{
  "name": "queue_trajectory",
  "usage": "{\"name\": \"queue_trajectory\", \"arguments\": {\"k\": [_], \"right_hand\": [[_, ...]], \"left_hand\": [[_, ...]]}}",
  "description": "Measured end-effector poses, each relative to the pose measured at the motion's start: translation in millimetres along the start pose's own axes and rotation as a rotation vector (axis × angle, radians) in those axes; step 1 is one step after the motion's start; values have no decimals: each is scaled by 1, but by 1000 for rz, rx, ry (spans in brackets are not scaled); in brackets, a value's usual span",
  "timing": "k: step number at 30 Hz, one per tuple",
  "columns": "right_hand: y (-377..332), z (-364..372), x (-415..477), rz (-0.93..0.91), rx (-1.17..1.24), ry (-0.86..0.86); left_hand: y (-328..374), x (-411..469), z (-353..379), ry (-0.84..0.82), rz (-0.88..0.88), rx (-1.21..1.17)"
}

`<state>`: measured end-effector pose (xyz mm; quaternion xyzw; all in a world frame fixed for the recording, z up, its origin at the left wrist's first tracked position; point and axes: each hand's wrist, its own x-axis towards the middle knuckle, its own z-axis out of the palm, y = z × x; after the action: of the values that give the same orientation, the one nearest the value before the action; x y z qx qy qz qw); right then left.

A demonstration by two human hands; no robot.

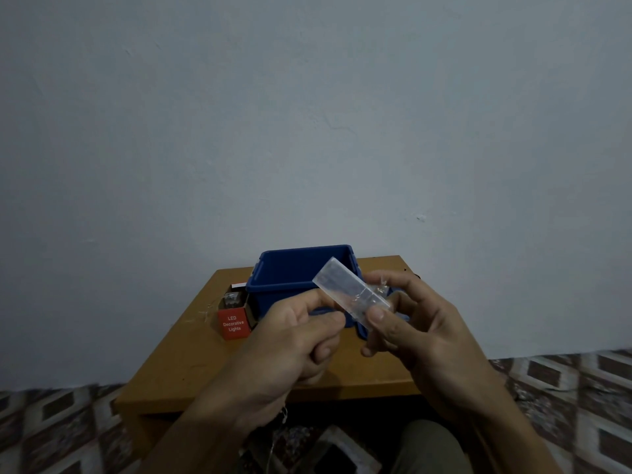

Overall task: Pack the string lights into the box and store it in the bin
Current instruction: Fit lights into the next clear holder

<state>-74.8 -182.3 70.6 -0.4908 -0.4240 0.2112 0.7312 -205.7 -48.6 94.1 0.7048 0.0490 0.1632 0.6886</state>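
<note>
Hands hold the string lights' clear battery case above a wooden table: right hand pinches its near end, left hand its lower edge. Light, rigid, probably slick, it seems best gripped by its flat sides. Its long axis slants up-left toward the blue bin, with the red box open just beside the bin.

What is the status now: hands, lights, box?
Right hand grips clear case; left hand seems to pinch its wire. Red box open on table, left of blue bin. Nothing blocks box.
</note>
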Motion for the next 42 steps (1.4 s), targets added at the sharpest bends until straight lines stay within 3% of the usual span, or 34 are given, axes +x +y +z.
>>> {"name": "queue_trajectory", "arguments": {"k": [10,15,21,24,28,33,38,42], "right_hand": [[2,0,0,-12,7,30],[7,-3,3,-16,91,88],[5,-7,3,6,233,56],[2,-10,2,14,226,-27],[-1,-13,-1,51,140,-148],[-7,-13,-7,88,-47,-363],[-13,-11,-10,99,-337,-308],[-8,-2,-7,-12,-479,-84]], "left_hand": [[4,0,-4,-18,-31,27],[2,3,-10,28,-5,339],[-7,9,-19,24,-159,436],[-10,14,-25,37,-208,356],[-3,18,-32,15,-217,113],[20,25,-30,-36,-168,314],[48,23,-19,-6,-81,672],[54,12,-5,137,71,815]]}}
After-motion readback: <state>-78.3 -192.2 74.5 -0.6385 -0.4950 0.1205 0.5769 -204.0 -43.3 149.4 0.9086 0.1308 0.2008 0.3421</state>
